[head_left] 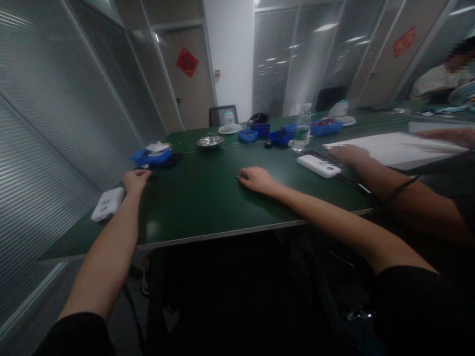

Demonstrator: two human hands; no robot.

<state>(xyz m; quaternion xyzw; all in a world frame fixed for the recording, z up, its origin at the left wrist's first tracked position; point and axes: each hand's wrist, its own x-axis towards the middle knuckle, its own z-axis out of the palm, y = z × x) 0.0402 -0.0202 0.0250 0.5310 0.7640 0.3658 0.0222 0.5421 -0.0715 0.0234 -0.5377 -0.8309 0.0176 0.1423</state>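
Observation:
My left hand (136, 180) is at the left of the green table (193, 198), just in front of a blue basket (151, 157) with white material on top. Its fingers are pinched together; whatever they hold is too small to name. A white device (108, 203) lies left of my left wrist. My right hand (255, 179) rests on the table near the middle, fingers curled, with a small thin dark thing sticking out at the fingertips. I cannot make out what it is.
A metal bowl (210, 142), small blue baskets (248, 135) and a clear bottle (301, 131) stand farther back. At the right, another person's hands lie by white paper (393, 148), near a white power bank (319, 165). Another person sits at the far right.

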